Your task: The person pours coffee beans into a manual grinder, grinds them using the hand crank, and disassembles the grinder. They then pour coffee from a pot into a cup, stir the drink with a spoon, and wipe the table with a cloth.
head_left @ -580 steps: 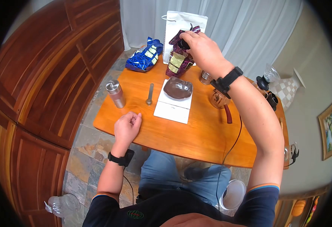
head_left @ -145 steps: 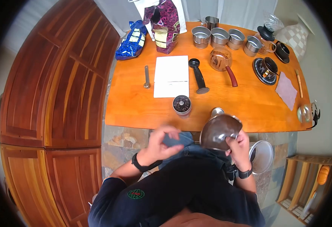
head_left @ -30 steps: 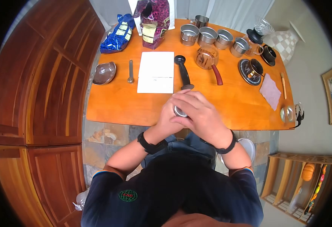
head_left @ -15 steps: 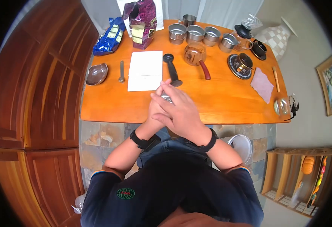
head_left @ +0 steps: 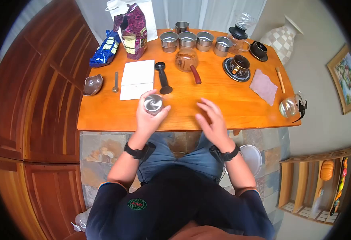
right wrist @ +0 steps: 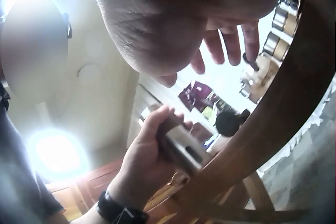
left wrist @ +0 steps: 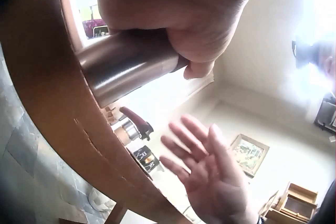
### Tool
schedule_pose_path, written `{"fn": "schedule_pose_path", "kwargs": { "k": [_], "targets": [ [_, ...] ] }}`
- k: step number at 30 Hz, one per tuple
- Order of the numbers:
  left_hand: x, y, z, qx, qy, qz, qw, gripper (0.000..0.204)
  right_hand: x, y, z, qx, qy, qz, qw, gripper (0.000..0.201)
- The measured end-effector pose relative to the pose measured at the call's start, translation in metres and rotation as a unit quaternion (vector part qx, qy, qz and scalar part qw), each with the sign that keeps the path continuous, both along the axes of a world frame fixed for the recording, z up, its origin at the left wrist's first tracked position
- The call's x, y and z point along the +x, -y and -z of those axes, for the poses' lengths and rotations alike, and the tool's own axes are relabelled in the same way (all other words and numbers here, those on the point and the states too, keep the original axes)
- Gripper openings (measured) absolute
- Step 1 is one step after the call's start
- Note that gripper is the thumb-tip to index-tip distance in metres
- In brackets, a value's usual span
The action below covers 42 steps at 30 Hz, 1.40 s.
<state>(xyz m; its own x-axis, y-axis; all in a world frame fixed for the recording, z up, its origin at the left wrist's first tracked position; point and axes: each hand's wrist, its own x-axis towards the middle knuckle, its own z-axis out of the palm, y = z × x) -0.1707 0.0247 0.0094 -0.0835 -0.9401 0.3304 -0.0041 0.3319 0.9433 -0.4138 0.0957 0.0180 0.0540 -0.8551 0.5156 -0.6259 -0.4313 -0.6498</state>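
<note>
In the head view my left hand [head_left: 146,118] grips an upright hand coffee grinder [head_left: 153,103] near the table's front edge, its round silver top facing up. The left wrist view shows the lower metal body of the grinder [left wrist: 131,64] below my curled fingers, its base at the table edge. My right hand [head_left: 214,124] is to the right of the grinder, apart from it, fingers spread and holding nothing. Behind the grinder lie a flat white slab [head_left: 137,78] and a black long-handled scoop [head_left: 163,78] with a round metal end.
A brown dish [head_left: 93,85] and a measuring spoon [head_left: 116,83] lie at left; coffee bags [head_left: 132,36] stand behind. Several metal cups [head_left: 187,40], a red-handled glass pot [head_left: 186,60], a cup on a saucer [head_left: 239,66] and a pink cloth [head_left: 264,87] spread rightward.
The brown dish has gone from my right hand to the table's left. Dark beans showed in the grinder; its top is now covered. My right hand has come off it, moving right.
</note>
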Motion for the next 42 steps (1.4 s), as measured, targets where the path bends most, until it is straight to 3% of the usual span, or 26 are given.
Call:
{"fn": "schedule_pose_path", "kwargs": {
  "k": [2,4,6,8,10,14,19,25,31,37,38,39,42],
  "targets": [
    [0.004,-0.002,-0.007,-0.036,0.028,-0.019,0.999,0.071,-0.029,0.003,0.004,0.011,0.001,0.039,0.999,0.036],
    [0.011,-0.001,-0.017,-0.069,0.038,-0.027,0.997,0.077,-0.050,0.008,0.006,0.128,0.087,0.078,0.985,0.027],
    [0.015,0.003,-0.029,-0.085,0.039,-0.014,0.995,0.076,-0.067,0.021,0.030,0.120,0.141,0.088,0.979,0.026],
    [0.010,0.005,-0.038,-0.069,0.056,-0.009,0.996,0.052,-0.075,0.031,0.045,0.082,0.221,0.073,0.969,0.024],
    [-0.001,0.002,-0.046,-0.020,0.122,-0.032,0.992,0.017,-0.069,0.024,0.036,0.091,0.194,0.091,0.973,0.024],
    [-0.017,0.005,-0.026,-0.065,0.079,-0.092,0.991,0.009,-0.065,0.015,0.023,0.086,0.131,0.100,0.983,0.022],
    [-0.031,0.014,-0.012,-0.165,0.031,-0.081,0.982,0.010,-0.071,0.015,0.025,0.085,0.143,0.072,0.983,0.022],
    [-0.038,0.017,-0.007,-0.182,0.021,-0.093,0.979,0.012,-0.071,0.015,0.027,0.092,0.164,0.065,0.980,0.021],
    [-0.044,0.016,-0.006,-0.172,-0.012,-0.094,0.980,0.016,-0.069,0.015,0.029,0.121,0.172,0.082,0.974,0.021],
    [-0.046,0.012,-0.006,-0.120,-0.064,-0.058,0.989,0.023,-0.064,0.018,0.033,0.070,0.122,0.098,0.985,0.019],
    [-0.046,0.014,-0.005,-0.106,-0.048,-0.082,0.990,0.026,-0.062,0.017,0.032,0.067,0.113,0.088,0.988,0.019],
    [-0.044,0.015,-0.002,-0.056,-0.073,-0.050,0.995,0.034,-0.061,0.017,0.031,0.064,0.103,0.103,0.987,0.019],
    [-0.025,0.007,-0.019,-0.097,-0.037,-0.025,0.994,0.044,-0.058,0.015,0.031,0.050,0.072,0.125,0.988,0.018]
  ]
}}
